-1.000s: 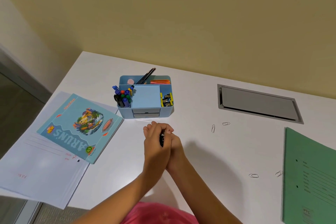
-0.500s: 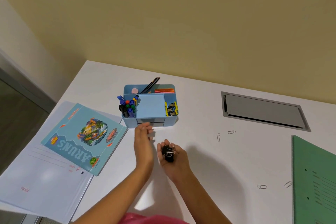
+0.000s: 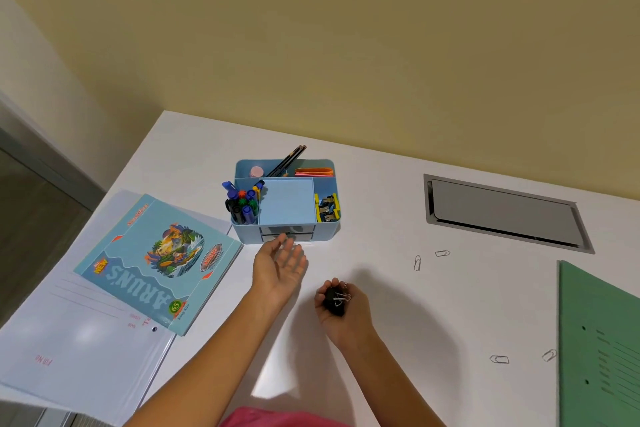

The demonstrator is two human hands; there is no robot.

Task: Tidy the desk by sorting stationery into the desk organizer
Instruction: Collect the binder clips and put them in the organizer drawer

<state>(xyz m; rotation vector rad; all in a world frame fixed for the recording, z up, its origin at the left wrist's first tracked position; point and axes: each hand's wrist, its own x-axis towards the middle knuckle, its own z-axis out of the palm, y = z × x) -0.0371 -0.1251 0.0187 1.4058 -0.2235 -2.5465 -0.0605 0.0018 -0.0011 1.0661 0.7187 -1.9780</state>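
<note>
The right hand (image 3: 341, 308) is cupped palm-up over the bench (image 3: 381, 204), its fingers curled round a small clutch of black binder clips (image 3: 333, 298) with wire handles showing. The left hand (image 3: 278, 265) is spread, palm up, fingertips just in front of the two small drawers (image 3: 287, 233) in the front of the blue organizer (image 3: 246, 235). Whether they touch the drawer face cannot be told.

The step in hand looks to be getting these clips into the organizer. Its front-right compartment (image 3: 327, 208) already holds yellow and black clips, so that seems the natural home. To do it well, the right hand should pass over that compartment's rim before loosening. It should then tip the clips in low, so none bounce onto the bench or into the note pad's slot beside it. If a drawer is the aim instead, the left hand should steady the light box while pulling, or it may slide.

Four paper clips (image 3: 499, 359) lie loose on the bench to the right, well apart from the organizer and not yet sorted.

The curled fingers hide how many clips the right hand holds. The drawers' contents are out of sight. The small pink item (image 3: 256, 171) in the back compartment is too small to identify. The green folder (image 3: 599, 340) is cut off at the right edge.
</note>
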